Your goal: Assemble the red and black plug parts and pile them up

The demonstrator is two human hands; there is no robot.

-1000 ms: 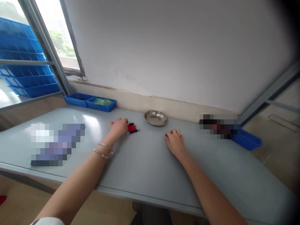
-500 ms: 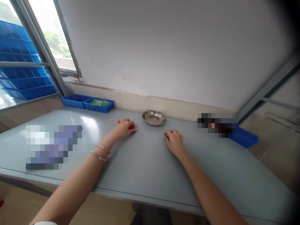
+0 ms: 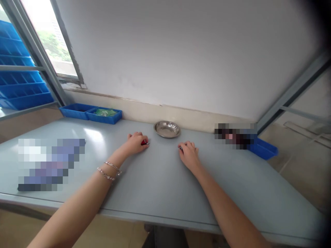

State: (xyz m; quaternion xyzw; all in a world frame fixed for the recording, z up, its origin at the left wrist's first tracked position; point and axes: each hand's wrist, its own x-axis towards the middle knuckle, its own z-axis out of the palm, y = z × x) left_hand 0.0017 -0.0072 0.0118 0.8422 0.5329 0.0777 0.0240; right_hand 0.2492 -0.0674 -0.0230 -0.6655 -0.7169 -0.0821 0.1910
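My left hand [image 3: 137, 143] is closed around a small red object [image 3: 144, 142] with a short metallic tip pointing right; the fingers cover most of it. To its right, my right hand [image 3: 189, 154] rests low over the tabletop with its fingers curled together. Something small and dark shows by the right thumb and fingertips, too little to name. Between and beyond the two hands sits a shallow round steel dish [image 3: 167, 135], touched by neither.
Two blue bins [image 3: 103, 119] stand at the back left, one with green plastic packets [image 3: 105, 112]. Blurred-out items lie on the grey table [image 3: 155, 193] at left and back right. Another blue bin [image 3: 263, 148] is at the right edge. Stacked blue crates [image 3: 23, 91] fill a left rack.
The view has shifted slightly, so everything sits a little further left. Less of the red object's metallic tip shows beyond my left hand. Both hands keep nearly the same places on the table.
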